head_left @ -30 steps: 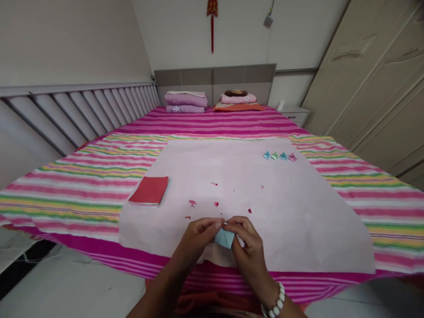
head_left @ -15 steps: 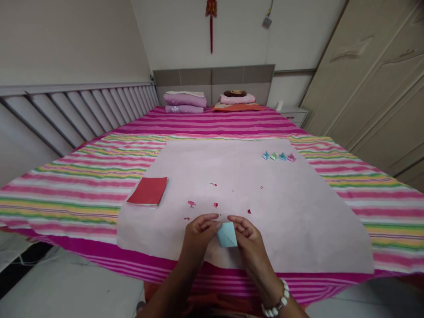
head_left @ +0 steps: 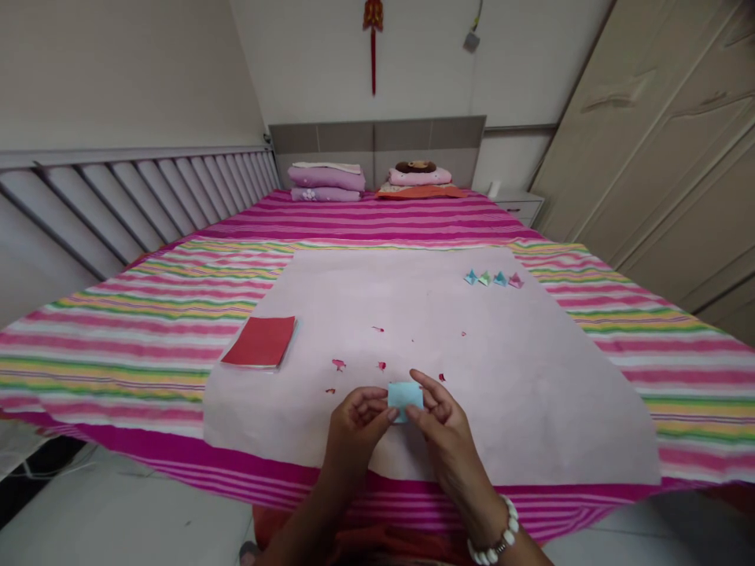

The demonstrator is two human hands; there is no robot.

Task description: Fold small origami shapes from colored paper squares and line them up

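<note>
A small light-blue folded paper [head_left: 405, 395] is held up between both hands near the front of the white sheet. My left hand [head_left: 355, 424] pinches its left edge, thumb in front and fingers curled behind. On the right side, my right hand [head_left: 441, 417] grips the paper with the thumb on its face, while the index finger points up past the top corner. A beaded bracelet [head_left: 499, 542] circles the right wrist. Just beyond the hands lie several torn red paper scraps [head_left: 338, 365].
A white sheet [head_left: 531, 393] covers the middle of a striped bed. A stack of square paper with red on top [head_left: 263, 342] sits at its left. Several small folded paper figures [head_left: 500, 279] stand in a row at the far right. Folded bedding [head_left: 327, 181] rests by the headboard.
The blue paper has turned from a tilted, squarish shape to a level, shorter rectangle and risen slightly. My right thumb has come onto its face, and the right index finger has lifted.
</note>
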